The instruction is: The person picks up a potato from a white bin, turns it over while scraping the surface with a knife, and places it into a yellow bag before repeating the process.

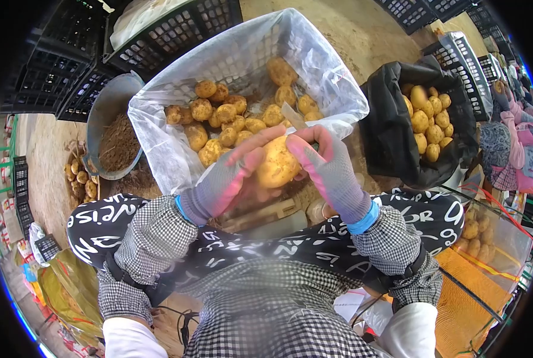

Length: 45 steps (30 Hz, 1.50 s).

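Over the near edge of a lined crate, I hold a large yellow potato [277,164] between both hands. My left hand [228,176], in a grey and pink glove, closes on its left side. My right hand [333,170], gloved alike, presses the right side with its thumb and fingers. A flat, pale blade-like piece [293,116] sticks up beside the right fingers, its lower end hidden. Beyond the hands, the crate's white plastic liner [323,62] surrounds several soil-marked potatoes [226,113].
A bucket [136,83] of soil stands left of the crate, near a container of potatoes [81,182]. On the right is a black-lined crate [383,128] of cleaner potatoes [428,119]. Stacked black crates [55,65] rise at upper left. People [508,143] sit at far right.
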{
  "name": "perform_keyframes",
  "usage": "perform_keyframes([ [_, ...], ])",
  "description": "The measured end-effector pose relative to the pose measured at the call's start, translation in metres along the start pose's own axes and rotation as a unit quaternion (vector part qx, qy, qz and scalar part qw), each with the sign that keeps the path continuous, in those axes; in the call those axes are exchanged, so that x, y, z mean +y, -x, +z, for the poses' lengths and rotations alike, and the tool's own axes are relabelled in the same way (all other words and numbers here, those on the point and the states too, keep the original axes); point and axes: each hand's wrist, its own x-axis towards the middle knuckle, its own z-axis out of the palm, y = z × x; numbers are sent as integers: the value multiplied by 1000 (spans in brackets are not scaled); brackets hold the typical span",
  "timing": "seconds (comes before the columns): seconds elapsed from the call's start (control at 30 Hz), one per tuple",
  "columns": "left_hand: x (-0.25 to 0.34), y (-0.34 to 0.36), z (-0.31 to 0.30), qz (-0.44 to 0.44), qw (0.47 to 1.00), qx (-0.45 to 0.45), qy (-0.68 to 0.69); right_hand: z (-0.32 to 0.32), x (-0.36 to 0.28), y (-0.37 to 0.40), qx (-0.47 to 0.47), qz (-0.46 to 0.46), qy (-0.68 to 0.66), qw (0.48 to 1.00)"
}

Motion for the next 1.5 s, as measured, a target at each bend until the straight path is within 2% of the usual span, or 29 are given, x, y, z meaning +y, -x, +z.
perform_keyframes([
  [0.03,-2,-1,-1,15,1000,-11,-15,-1,-1,0,-4,30,-8,1000],
  [0.13,1,-8,-5,62,955,13,-291,-4,-8,0,-24,98,-44,994],
  [0.2,-1,-7,-4,57,975,33,-213,-6,-9,0,-43,114,-88,989],
  [0.3,-4,-5,-9,85,990,26,-108,-8,-10,1,-138,109,-154,972],
  [0.37,-3,-3,-9,75,993,30,-83,-11,-16,2,-158,138,-183,960],
  [0.43,7,-1,0,27,993,56,-95,-12,-15,3,-175,148,-226,947],
  [0.6,-3,-4,-8,46,989,52,-134,-15,-2,-1,-203,131,-305,921],
  [0.73,-6,-4,-8,62,988,64,-123,-19,5,-4,-218,92,-257,937],
  [0.8,-8,-5,-10,95,976,72,-181,-17,8,-1,-196,86,-252,944],
  [0.83,-8,-5,-12,113,968,76,-210,-16,5,-1,-196,56,-195,959],
  [0.9,0,-6,-17,210,879,82,-421,-14,-10,-1,-199,-6,-77,977],
  [0.93,5,-5,-19,253,812,85,-519,-13,-18,-1,-205,24,-95,974],
  [1.0,8,-4,-15,295,764,98,-566,-10,-29,4,-212,86,-132,964],
  [1.03,8,-3,-13,314,739,104,-587,-12,-23,3,-198,74,-151,965],
  [1.13,3,-3,-6,230,844,157,-459,-11,-9,-3,-187,-61,-81,977],
  [1.23,6,-1,-4,183,922,127,-317,-9,-12,2,-176,-64,-80,979],
  [1.33,22,4,4,137,950,123,-254,-9,2,0,-170,-111,-57,978],
  [1.43,9,5,-20,89,985,117,-86,-9,2,3,-164,-70,-48,983],
  [1.5,7,1,-28,120,987,109,5,-7,-3,3,-160,-67,-61,983],
])
